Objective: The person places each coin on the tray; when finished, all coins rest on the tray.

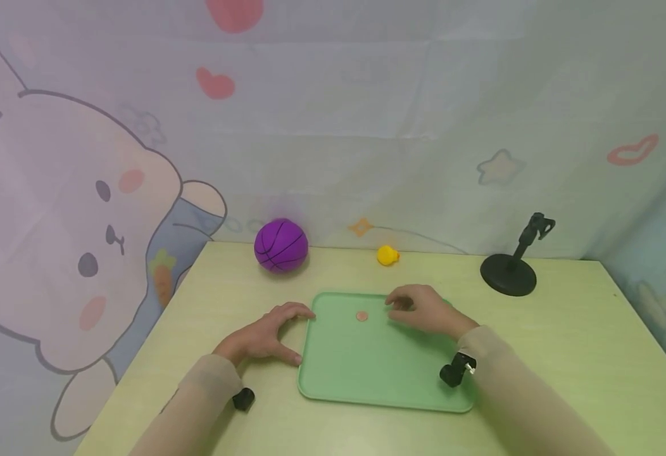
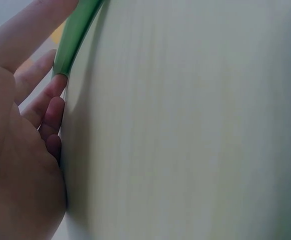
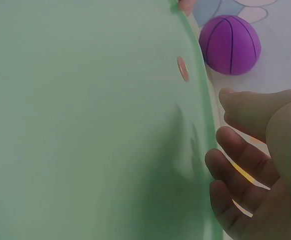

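Observation:
A light green tray (image 1: 367, 373) lies on the table, with a small copper-coloured coin (image 1: 362, 315) on it near the far edge. My left hand (image 1: 267, 332) is at the tray's left side, thumb and fingers spread apart, their tips right at the rim. In the left wrist view, the fingertips (image 2: 59, 82) meet the green rim (image 2: 78, 37). Above the tray's far right part is my right hand (image 1: 421, 308), its fingers loosely bent with nothing between them. The right wrist view has the coin (image 3: 183, 69) lying flat, beyond the thumb (image 3: 240, 102).
Along the table's back stand a purple ball (image 1: 281, 246) with black lines and a small yellow rubber duck (image 1: 387, 255). A black stand (image 1: 509, 273) with a clamp top is at the back right. A printed cloth (image 1: 339, 158) hangs behind the table.

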A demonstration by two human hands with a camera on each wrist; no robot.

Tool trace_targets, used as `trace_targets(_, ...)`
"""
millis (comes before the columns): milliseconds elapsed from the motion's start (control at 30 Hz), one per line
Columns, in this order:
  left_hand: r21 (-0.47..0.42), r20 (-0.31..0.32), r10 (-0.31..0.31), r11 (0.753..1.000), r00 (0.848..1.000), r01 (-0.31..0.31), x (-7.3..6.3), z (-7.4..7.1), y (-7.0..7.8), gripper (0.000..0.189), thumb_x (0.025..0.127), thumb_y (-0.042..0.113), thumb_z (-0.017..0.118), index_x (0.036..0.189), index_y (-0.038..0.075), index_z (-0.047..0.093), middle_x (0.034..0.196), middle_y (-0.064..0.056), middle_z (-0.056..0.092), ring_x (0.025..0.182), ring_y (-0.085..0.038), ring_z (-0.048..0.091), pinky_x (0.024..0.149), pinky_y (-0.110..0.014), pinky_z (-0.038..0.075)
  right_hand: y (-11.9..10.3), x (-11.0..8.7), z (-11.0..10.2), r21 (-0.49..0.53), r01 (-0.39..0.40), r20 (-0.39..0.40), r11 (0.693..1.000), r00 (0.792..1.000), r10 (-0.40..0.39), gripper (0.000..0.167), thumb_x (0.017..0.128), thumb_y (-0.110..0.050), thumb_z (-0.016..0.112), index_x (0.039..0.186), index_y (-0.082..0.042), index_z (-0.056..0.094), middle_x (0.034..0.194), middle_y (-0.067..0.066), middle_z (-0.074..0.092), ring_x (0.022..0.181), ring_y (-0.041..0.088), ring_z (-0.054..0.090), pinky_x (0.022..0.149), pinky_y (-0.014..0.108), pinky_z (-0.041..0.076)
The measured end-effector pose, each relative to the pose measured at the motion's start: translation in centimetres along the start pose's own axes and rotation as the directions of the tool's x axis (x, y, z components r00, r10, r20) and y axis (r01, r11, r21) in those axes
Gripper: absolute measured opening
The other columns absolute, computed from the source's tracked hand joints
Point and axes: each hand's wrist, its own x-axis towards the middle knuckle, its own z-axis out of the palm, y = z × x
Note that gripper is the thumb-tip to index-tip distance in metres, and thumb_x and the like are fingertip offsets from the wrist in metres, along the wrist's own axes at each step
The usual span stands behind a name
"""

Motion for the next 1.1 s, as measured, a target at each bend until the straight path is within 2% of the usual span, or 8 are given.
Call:
trace_targets(333,-0.006,0.003,-0.004,1.000,1.000,0.004,0.0,0.1,0.0,0.086,0.075,0.034,0.097,0.148,0.026,0.053,0.165,-0.003,0.036,0.153,-0.032,0.026,0.123,-0.065,0.018,2.4,-3.1,-3.0,-0.003,-0.061,-0.003,0.998,0.998,0.061,0.029,0.097,-0.025,0.078,0.122,-0.009,0.075,0.100,-0.007,0.071,0.093,0.012,0.067,0.081,0.032,0.058)
trace_targets(533,-0.015,-0.003,-0.006,1.000,1.000,0.006,-0.1,0.1,0.1,0.086,0.074,0.033,0.097,0.148,0.025,0.054,0.165,-0.004,0.037,0.153,-0.033,0.025,0.124,-0.065,0.017,3.2,-5.0,-4.3,-0.034,-0.055,0.005,0.998,0.998,0.055,0.029,0.097,-0.026,0.078,0.120,-0.008,0.074,0.100,-0.006,0.070,0.092,0.012,0.065,0.078,0.030,0.057)
trace_targets(900,-0.014,-0.005,-0.008,1.000,1.000,0.008,0.0,0.2,0.0,0.085,0.074,0.034,0.097,0.147,0.026,0.054,0.164,-0.003,0.037,0.153,-0.032,0.026,0.124,-0.064,0.018,4.5,-8.3,-6.8,-0.053,-0.069,-0.034,0.996,0.997,0.067,0.023,0.097,-0.022,0.077,0.116,-0.007,0.076,0.099,-0.007,0.071,0.090,0.008,0.066,0.079,0.028,0.057)
trace_targets(1100,-0.017,-0.008,-0.002,1.000,1.000,0.002,-0.1,0.2,0.1,0.085,0.074,0.033,0.097,0.148,0.024,0.055,0.164,-0.004,0.038,0.153,-0.033,0.026,0.124,-0.064,0.018,5.5,-9.4,-7.8,-0.096,-0.116,-0.047,0.989,0.993,0.112,0.018,0.096,-0.018,0.078,0.111,-0.009,0.077,0.095,-0.007,0.072,0.087,0.010,0.066,0.076,0.028,0.057)
